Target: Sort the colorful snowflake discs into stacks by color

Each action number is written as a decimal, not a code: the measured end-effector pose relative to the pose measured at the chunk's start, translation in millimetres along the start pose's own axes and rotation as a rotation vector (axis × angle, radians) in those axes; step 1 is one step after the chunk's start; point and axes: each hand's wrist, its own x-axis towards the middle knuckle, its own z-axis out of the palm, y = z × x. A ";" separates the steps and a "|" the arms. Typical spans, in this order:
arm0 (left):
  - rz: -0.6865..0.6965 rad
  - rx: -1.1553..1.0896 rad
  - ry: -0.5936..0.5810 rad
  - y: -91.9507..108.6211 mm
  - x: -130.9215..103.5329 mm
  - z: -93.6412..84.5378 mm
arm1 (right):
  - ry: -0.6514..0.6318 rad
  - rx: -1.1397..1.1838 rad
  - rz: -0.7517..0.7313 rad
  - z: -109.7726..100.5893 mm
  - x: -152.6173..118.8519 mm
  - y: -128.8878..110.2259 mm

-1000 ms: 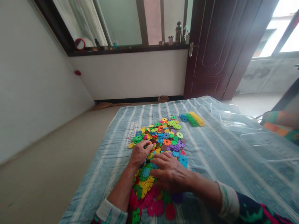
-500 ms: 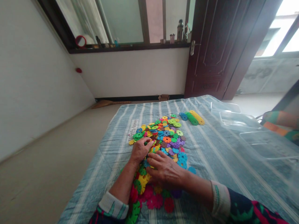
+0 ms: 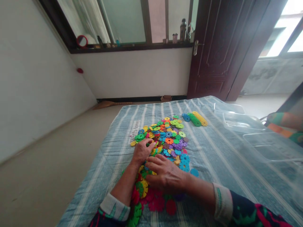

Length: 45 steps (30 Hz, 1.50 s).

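A heap of colourful notched plastic discs [image 3: 169, 141] spreads over the striped cloth. At the heap's left side is my left hand [image 3: 142, 152], thumb and forefinger closed in a pinch. A bit of a green notched disc [image 3: 148, 145] shows inside the curl of its fingers; the rest is hidden. My right hand [image 3: 165, 174] lies low over the near part of the heap, palm down, fingers apart and slightly bent, touching or just above the discs. Pink discs [image 3: 156, 201] lie below it, and a large green disc [image 3: 135, 215] is near my left sleeve.
Rows of blue, green [image 3: 194, 119] and yellow discs [image 3: 200, 118] lie at the far side of the striped bed cloth [image 3: 213, 176]. Clear plastic boxes [image 3: 243, 122] stand at the right, beside part of another person [image 3: 284, 121]. A brown door [image 3: 220, 47] is behind.
My right hand has shifted slightly left over the discs, its fingers covering different pieces. My left hand stays nearly where it was, still pinched.
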 end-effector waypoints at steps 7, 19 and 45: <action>0.000 0.008 -0.009 0.1 1.6 -1.0 | -0.022 -0.076 -0.047 3.9 5.9 -3.6; 0.025 0.017 0.001 -1.8 0.7 0.4 | 0.235 0.126 0.261 0.6 1.5 15.8; -0.053 -0.009 0.002 -0.4 6.6 -8.3 | 0.239 -0.065 1.482 -72.6 -155.5 224.2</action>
